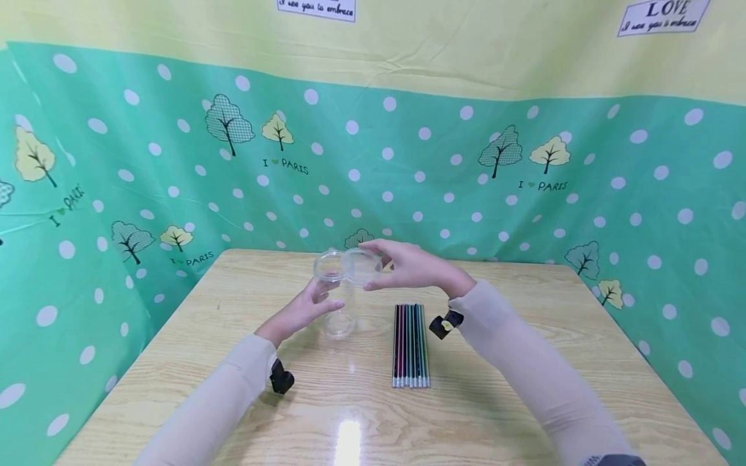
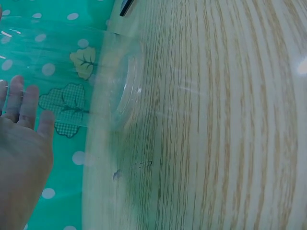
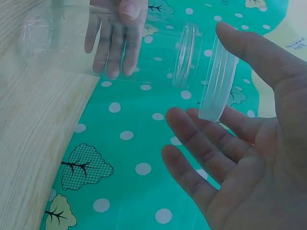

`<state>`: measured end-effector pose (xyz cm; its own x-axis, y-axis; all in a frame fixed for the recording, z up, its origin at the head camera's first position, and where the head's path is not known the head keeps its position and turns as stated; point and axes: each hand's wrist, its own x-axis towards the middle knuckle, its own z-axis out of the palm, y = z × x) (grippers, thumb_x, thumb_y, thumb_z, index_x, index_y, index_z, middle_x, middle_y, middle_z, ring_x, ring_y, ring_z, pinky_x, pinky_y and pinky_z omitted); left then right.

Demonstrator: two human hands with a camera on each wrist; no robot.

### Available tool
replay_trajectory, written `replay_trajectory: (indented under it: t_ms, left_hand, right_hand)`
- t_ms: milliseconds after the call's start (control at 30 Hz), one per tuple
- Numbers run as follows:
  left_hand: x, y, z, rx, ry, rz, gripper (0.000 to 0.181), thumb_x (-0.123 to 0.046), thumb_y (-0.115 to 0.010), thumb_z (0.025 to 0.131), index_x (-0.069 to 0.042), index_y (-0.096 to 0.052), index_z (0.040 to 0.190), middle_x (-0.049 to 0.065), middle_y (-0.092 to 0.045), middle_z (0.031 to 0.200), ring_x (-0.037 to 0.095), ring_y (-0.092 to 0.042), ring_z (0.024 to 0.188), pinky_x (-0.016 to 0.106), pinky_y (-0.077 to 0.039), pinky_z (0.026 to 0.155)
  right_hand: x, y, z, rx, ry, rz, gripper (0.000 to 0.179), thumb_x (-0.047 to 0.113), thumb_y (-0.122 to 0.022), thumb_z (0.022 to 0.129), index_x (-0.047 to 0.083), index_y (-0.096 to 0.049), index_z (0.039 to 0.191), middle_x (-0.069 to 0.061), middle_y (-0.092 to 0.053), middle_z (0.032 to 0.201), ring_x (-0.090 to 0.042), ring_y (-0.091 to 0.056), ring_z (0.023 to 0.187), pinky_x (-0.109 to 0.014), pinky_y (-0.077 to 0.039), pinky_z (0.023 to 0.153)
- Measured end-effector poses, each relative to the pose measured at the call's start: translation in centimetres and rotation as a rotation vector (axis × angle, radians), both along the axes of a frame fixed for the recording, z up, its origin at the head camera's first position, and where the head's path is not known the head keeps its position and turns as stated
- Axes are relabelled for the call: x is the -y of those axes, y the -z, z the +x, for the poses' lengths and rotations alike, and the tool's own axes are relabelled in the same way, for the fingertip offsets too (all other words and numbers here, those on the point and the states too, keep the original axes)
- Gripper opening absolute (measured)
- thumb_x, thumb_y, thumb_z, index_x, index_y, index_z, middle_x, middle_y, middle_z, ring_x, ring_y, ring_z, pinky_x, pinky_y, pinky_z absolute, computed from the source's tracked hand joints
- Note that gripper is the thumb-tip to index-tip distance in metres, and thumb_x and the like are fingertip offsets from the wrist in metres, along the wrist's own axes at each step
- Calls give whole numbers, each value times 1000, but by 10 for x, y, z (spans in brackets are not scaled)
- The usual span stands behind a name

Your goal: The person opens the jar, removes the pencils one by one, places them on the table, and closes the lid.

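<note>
A clear, tall plastic jar (image 1: 340,327) stands upright on the table with its mouth uncovered. My left hand (image 1: 304,312) holds it from the left, thumb on the near side and the other fingers on the far side, as the right wrist view shows. Between the thumb and fingers of my right hand (image 1: 412,265) is a translucent round lid (image 3: 218,80), pinched by its edge. That lid is tilted beside the jar's rim (image 3: 187,55), with a small gap between them in the right wrist view. The left wrist view catches the jar's base (image 2: 127,91).
Several dark pencils (image 1: 410,346) lie side by side in a row on the wooden table (image 1: 501,401), right of the jar, their silvery ends toward me. Behind the table hangs a green and yellow cloth (image 1: 402,162) with dots and trees.
</note>
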<state>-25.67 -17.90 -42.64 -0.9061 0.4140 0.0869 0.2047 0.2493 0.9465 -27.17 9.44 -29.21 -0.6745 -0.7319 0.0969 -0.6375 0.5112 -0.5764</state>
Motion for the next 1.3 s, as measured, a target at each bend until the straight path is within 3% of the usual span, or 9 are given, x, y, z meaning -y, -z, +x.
replay_trajectory:
  t_ms: [167, 400, 700, 1033, 1300]
  left_hand:
    - [0, 0, -1, 11, 11, 6, 89, -29, -65, 99, -47, -1, 158, 18, -27, 160, 43, -19, 147, 63, -20, 115]
    - [1, 2, -2, 18, 16, 7, 85, -33, -66, 98, -37, -7, 160, 17, -26, 160, 42, -18, 148, 62, -20, 116]
    - [2, 2, -2, 19, 24, 4, 86, -32, -65, 99, -40, -6, 160, 13, -28, 160, 39, -18, 148, 63, -20, 115]
    - [2, 4, -1, 39, 0, -8, 90, -38, -68, 96, -39, -4, 160, 16, -27, 160, 47, -16, 147, 66, -22, 113]
    - [3, 2, -1, 45, 8, -2, 90, -40, -67, 96, -40, -4, 160, 16, -26, 160, 49, -14, 147, 66, -22, 113]
  right_hand:
    - [10, -3, -4, -18, -23, 22, 80, 42, -78, 87, 18, -41, 153, -1, -54, 139, -18, -60, 108, -35, -54, 84]
    - [23, -4, -10, 3, -47, 26, 79, 38, -77, 89, 12, -40, 153, -4, -54, 138, -24, -60, 110, -32, -54, 84]
    - [32, -9, -16, 44, -38, 52, 82, 39, -78, 88, 11, -38, 154, -2, -53, 138, -16, -60, 106, -34, -49, 92]
    - [41, -8, -21, 124, -71, 53, 85, 34, -79, 87, 8, -35, 155, -5, -54, 132, -24, -60, 103, -31, -53, 86]
    - [47, -10, -21, 117, -44, 100, 84, 35, -78, 88, 15, -35, 156, -2, -61, 120, -19, -63, 99, -32, -52, 86]
